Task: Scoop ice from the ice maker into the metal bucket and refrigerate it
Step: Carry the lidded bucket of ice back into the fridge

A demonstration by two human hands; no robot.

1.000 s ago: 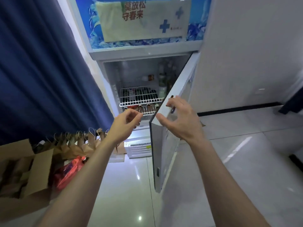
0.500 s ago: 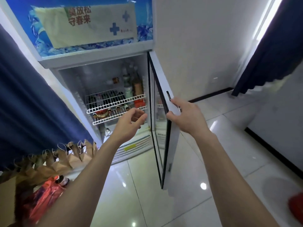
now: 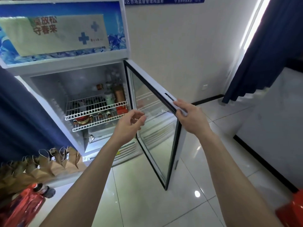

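Hands at 12 o'clock: right hand [image 3: 191,117] pinches the fridge door [image 3: 157,145] edge, left hand [image 3: 131,123] loosely curled, empty. Door's swung wider vs 1 s ago, so the fridge [image 3: 45,89] is open & ready, but the metal bucket isn't in view. Paper bags [image 3: 54,163] at 9 o'clock; beyond, wire shelves [image 3: 91,108] crowded w/ bottles.
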